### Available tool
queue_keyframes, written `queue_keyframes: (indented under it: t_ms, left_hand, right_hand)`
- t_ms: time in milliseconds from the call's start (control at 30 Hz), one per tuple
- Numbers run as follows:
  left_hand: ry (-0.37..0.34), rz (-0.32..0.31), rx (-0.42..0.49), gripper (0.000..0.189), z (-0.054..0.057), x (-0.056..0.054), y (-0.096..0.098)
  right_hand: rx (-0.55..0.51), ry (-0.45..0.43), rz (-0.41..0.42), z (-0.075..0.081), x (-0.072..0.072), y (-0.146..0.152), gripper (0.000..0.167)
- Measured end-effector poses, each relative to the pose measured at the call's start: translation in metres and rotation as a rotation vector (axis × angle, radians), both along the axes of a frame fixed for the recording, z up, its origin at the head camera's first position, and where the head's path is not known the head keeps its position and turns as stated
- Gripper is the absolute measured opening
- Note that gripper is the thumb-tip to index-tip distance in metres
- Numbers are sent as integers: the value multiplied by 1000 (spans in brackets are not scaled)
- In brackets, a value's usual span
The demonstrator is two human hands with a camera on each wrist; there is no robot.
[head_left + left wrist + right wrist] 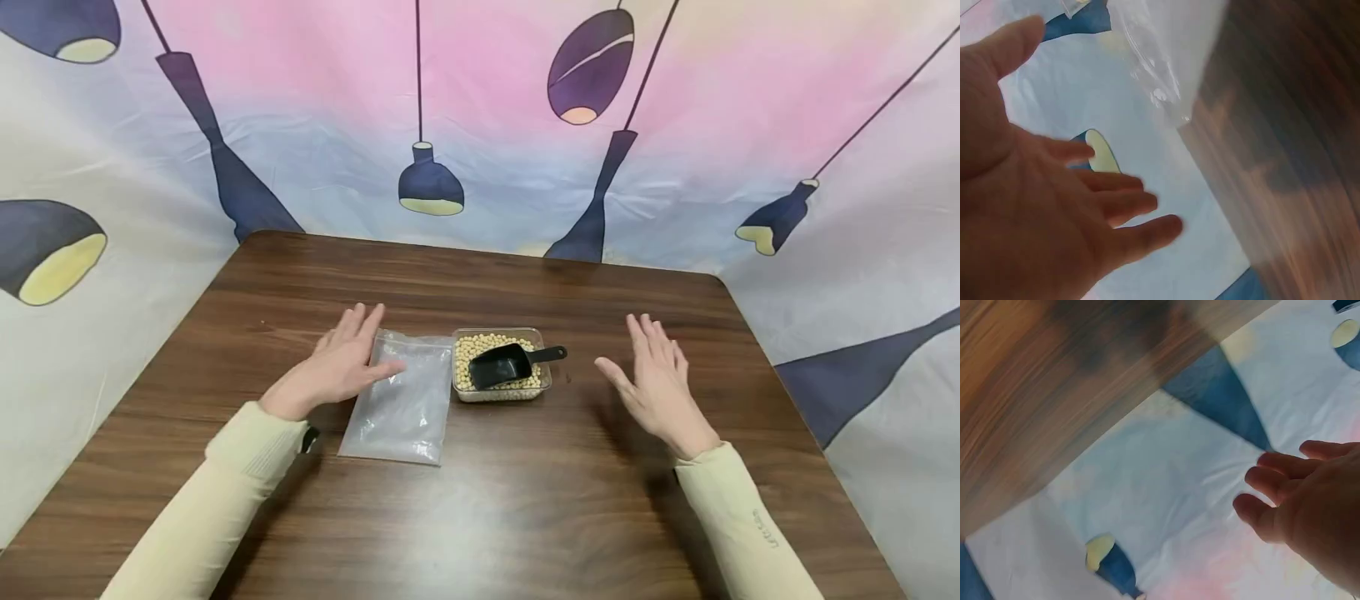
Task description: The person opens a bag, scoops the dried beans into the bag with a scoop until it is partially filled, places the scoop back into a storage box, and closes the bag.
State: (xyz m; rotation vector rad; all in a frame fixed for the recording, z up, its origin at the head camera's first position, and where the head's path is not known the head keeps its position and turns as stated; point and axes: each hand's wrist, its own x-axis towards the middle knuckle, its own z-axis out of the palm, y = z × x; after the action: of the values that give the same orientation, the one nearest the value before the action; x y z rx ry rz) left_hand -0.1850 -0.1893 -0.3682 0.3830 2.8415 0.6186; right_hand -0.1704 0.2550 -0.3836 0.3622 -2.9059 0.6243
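Observation:
My left hand (337, 362) hovers with spread, straight fingers over the left edge of a clear plastic bag (405, 408), which lies flat on the table. Beside the bag stands a clear plastic box (500, 395) of pale yellow soybeans (487, 342). A black scoop (502, 365) lies on the beans, its handle sticking out over the box's right rim. My right hand (656, 383) is held over the table to the right of the box, fingers extended and holding nothing. In the left wrist view, part of the bag (1154, 69) shows beyond the left hand (1054, 206).
A brown wood-grain table (480, 517) fills the lower part of the head view. Behind and beside it hangs a pastel cloth (337, 125) printed with dark lamps. A few small dark specks lie right of the box.

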Motion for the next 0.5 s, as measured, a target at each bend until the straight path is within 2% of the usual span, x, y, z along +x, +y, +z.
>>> queue_keyframes:
  t_ms: [133,267,433,500]
  left_hand:
    - [-30,-8,32,84,-5,-21,6]
    - [-38,-19,29,61,-13,-40,2]
    - [-5,-24,42,32,-25,-49,-1]
    - [-1,-18,39,23,-26,-50,-2]
  right_hand:
    - [-111,-17,35,-4,-5,-18,76]
    - [-232,-105,53,-9,-9,-34,69]
    - [-366,-298,49,-13,-17,-45,71]
    - [-407,-360,28,-14,-20,-46,71]
